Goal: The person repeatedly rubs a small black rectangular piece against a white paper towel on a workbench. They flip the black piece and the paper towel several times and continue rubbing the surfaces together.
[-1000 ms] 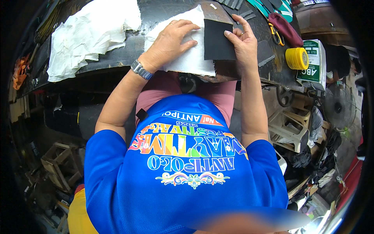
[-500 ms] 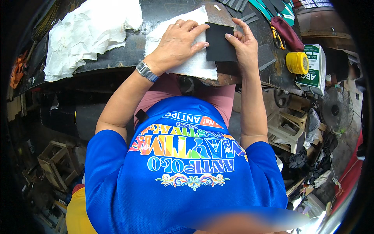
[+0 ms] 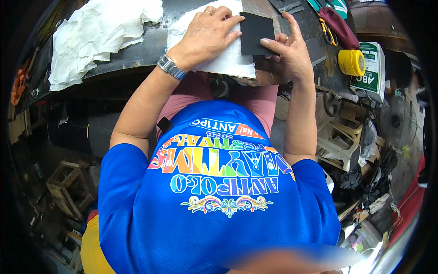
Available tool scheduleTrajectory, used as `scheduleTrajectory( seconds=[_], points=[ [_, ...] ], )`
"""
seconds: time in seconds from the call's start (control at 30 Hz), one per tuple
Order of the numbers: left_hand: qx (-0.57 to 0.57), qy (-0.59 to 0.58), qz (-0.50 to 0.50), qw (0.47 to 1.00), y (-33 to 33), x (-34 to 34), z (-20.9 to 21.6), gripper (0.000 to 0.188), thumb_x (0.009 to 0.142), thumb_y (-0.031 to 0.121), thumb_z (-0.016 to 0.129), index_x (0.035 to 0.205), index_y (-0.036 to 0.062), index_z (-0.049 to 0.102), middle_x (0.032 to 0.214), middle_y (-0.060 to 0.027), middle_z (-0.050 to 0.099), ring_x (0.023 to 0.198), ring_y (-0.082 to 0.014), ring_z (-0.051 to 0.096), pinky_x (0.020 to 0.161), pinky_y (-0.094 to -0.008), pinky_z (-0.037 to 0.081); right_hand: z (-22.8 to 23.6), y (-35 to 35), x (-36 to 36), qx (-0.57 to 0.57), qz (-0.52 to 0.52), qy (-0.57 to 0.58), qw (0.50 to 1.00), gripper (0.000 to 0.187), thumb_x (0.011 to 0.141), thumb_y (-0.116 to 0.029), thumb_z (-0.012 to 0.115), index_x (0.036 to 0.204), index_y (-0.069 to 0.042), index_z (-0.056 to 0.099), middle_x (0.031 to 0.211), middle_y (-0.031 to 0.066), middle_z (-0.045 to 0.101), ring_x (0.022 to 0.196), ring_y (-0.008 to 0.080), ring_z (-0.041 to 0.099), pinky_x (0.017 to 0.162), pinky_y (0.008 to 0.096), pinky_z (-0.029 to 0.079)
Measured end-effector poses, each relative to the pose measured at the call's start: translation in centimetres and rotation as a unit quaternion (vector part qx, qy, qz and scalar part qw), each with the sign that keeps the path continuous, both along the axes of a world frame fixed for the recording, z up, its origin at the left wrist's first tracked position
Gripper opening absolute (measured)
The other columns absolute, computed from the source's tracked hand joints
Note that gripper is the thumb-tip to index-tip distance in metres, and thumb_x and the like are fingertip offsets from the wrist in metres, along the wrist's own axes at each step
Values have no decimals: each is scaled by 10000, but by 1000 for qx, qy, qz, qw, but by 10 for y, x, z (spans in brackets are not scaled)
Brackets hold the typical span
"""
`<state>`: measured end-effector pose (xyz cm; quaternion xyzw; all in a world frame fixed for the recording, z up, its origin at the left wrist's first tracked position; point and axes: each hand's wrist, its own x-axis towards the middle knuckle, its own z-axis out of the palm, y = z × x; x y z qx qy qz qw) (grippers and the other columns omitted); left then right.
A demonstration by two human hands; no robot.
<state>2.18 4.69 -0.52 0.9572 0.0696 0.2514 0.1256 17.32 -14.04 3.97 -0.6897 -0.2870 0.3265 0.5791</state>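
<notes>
Dark, scuffed worktop (image 3: 155, 43) here, with a pile of white fabric pieces (image 3: 100, 34) over on the left and a yellow tub (image 3: 350, 62) plus yellow-handled scissors (image 3: 327, 34) off to the right. The black rectangular sheet (image 3: 256, 29) overlaps the right edge of the white cloth (image 3: 228, 59). Right hand (image 3: 292, 52) has its right side pinched, thumb on top; left hand (image 3: 207, 32) is loosely spread palm-down on the cloth, index tip at the sheet's upper-left corner. My take — let that left hand pin the cloth flat, pinch lightly, and square up the edges before pressing — otherwise it'll probably wrinkle.
</notes>
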Motion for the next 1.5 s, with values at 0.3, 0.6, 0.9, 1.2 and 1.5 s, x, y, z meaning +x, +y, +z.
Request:
scheduleTrajectory(
  seconds=[0.3, 0.6, 0.9, 1.2, 1.5],
  points=[
    [24, 15, -15, 999, 3, -3, -5, 488, 967, 375, 673, 1413, 187, 613, 1249, -107, 596, 1203, -308, 565, 1037, -436, 461, -7, -4, 7, 12, 1, 5, 1000, 940, 803, 22, 809, 1583, -74, 294, 878, 40, 662, 716, 70, 638, 505, 172, 431],
    [-24, -2, 5, 1000, -2, -4, 1, 678, 889, 370, 745, 1467, 111, 503, 1274, -136, 607, 1177, -325, 576, 986, -447, 460, -2, 9, 10, 56, -22, 37, 997, 778, 875, 4, 754, 1549, -109, 383, 862, -2, 660, 732, 53, 640, 539, 176, 446],
    [-51, 22, 7, 998, -4, -6, 6, 717, 910, 374, 732, 1509, 97, 454, 1311, -161, 587, 1219, -357, 559, 1048, -456, 441, 6, 34, 38, 212, -29, 189, 958, 663, 893, -5, 746, 1481, -140, 472, 950, 21, 688, 785, 78, 637, 617, 219, 444],
    [-138, -7, -27, 990, 2, -8, 8, 610, 990, 245, 632, 1545, 133, 402, 1282, -170, 644, 1202, -346, 587, 1066, -452, 438, 23, 16, 28, 271, 3, 88, 959, 659, 870, 87, 720, 1457, -99, 486, 964, 34, 662, 854, 124, 680, 777, 276, 597],
    [-172, -28, -31, 984, 6, -7, 4, 456, 994, 179, 578, 1434, 105, 483, 1217, -178, 677, 1163, -359, 611, 1043, -473, 448, -15, 6, -3, 152, -62, 25, 986, 614, 883, 98, 691, 1453, -22, 496, 861, 36, 663, 796, 78, 646, 738, 218, 563]
  ],
)
